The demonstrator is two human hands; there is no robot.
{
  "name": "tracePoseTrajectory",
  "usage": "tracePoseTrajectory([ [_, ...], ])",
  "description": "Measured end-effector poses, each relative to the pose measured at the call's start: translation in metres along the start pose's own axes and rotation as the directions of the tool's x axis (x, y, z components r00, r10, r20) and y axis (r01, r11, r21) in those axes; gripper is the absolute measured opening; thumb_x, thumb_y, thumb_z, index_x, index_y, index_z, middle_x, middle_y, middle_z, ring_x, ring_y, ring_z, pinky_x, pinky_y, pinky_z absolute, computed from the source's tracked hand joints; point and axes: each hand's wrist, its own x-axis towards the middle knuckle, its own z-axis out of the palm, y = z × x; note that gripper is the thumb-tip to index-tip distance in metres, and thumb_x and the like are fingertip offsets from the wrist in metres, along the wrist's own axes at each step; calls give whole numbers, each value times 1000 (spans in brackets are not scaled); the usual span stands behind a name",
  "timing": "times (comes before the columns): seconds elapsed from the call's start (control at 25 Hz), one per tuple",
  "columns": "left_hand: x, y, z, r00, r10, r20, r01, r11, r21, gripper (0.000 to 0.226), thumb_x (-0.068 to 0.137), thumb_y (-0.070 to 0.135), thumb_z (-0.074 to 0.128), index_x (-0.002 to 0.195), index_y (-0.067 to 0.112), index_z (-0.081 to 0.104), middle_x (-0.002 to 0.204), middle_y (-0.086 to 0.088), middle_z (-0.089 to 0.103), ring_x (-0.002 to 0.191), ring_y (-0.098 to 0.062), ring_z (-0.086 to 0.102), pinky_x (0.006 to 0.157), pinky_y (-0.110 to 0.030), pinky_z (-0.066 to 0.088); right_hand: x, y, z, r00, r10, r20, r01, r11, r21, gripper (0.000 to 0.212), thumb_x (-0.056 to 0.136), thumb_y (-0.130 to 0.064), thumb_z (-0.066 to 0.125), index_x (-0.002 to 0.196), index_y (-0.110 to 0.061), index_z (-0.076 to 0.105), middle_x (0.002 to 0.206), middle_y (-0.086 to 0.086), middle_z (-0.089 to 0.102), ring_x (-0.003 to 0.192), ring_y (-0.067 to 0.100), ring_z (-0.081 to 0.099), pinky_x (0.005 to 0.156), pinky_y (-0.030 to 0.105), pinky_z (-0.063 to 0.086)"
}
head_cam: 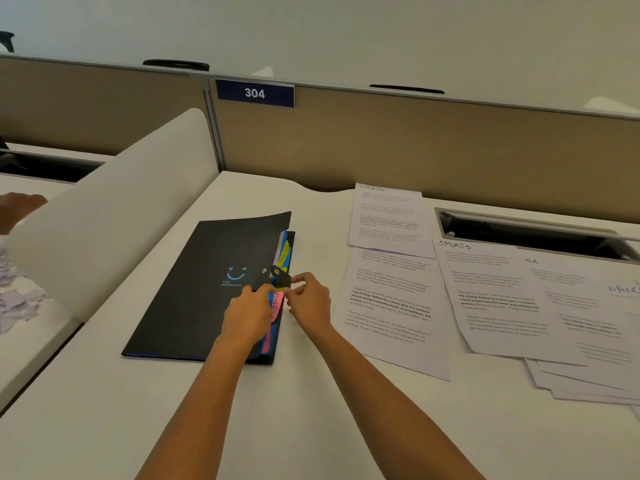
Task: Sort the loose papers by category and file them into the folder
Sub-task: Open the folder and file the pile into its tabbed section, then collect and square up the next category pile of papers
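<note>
One black folder [207,289] lies beside at least four loose papers [391,306], the left hand [247,315] pressing closed fingers on its cover while the right hand [308,299] pinches its single strap [281,277].

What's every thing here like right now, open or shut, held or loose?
Folder: flat on the desk, cover down.
Strap: unsnapped, lifted.
Tabs: sticking out the folder's side.
Papers: loose, flat on the desk.
Right grip: pinches the strap.
Left grip: rests on the folder's edge.
</note>
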Motion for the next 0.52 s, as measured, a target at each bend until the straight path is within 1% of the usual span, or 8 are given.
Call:
tracePoseTrajectory([
  [0.08, -1, 5, 3, 1000, -24, -18, 24, 999, 23, 40, 98, 23, 40, 137, 26, 36, 128, -12, 47, 103, -28, 60, 82, -34, 54, -1, 7, -25, 997, -37, -74, 34, 999, -35, 28, 92, -24, 58, 118, -15, 55, 107, 8, 68, 93, 20, 65, 79, 23, 49],
  [0.16, -3, 8, 6, 999, -37, -38, 39, 998, 44, 38, 99, 23, 38, 137, 24, 37, 128, -13, 47, 103, -30, 60, 84, -36, 54, 0, 19, -53, 988, -75, -136, 64, 994, -85, 27, 92, -26, 57, 117, -16, 56, 108, 6, 67, 95, 18, 63, 78, 23, 46],
  [0.2, -5, 10, 8, 997, -51, -62, 52, 998, 17, 37, 99, 23, 37, 136, 22, 39, 129, -13, 46, 106, -31, 58, 86, -39, 52, 1, 28, -68, 982, -96, -162, 77, 990, -118, 26, 92, -26, 57, 117, -16, 56, 109, 5, 66, 97, 17, 62, 77, 23, 45],
  [0.28, -9, 19, 10, 979, -100, -175, 77, 988, -131, 35, 99, 19, 36, 133, 15, 44, 132, -15, 46, 114, -34, 53, 93, -45, 49, 4, 44, -99, 971, -125, -202, 88, 979, -185, 27, 92, -25, 57, 117, -17, 56, 112, 4, 64, 102, 18, 59, 78, 25, 44],
  [0.32, -10, 26, 11, 960, -120, -254, 69, 977, -201, 35, 98, 17, 39, 131, 10, 47, 134, -18, 46, 119, -35, 50, 96, -48, 46, 5, 52, -115, 966, -127, -223, 80, 975, -208, 28, 91, -24, 57, 119, -16, 55, 114, 4, 63, 105, 19, 58, 81, 27, 45],
  [0.4, -14, 45, 12, 920, -119, -374, 28, 970, -240, 35, 96, 12, 45, 129, 3, 50, 137, -21, 45, 126, -36, 44, 102, -47, 43, 7, 71, -147, 959, -113, -261, 50, 970, -236, 32, 91, -23, 58, 122, -15, 54, 119, 6, 61, 110, 21, 56, 89, 31, 45],
  [0.44, -15, 58, 13, 910, -105, -401, 0, 968, -252, 34, 95, 11, 46, 128, 2, 50, 138, -21, 44, 127, -34, 44, 101, -45, 42, 7, 81, -163, 956, -104, -274, 33, 967, -253, 34, 91, -23, 58, 123, -14, 54, 121, 7, 60, 111, 21, 56, 91, 32, 45],
  [0.52, -17, 88, 16, 915, -61, -399, -64, 954, -293, 33, 96, 10, 45, 128, 4, 52, 138, -17, 45, 126, -31, 45, 100, -41, 43, 5, 104, -195, 952, -79, -295, -8, 959, -284, 35, 91, -23, 58, 125, -14, 53, 123, 8, 59, 113, 22, 55, 93, 33, 45],
])
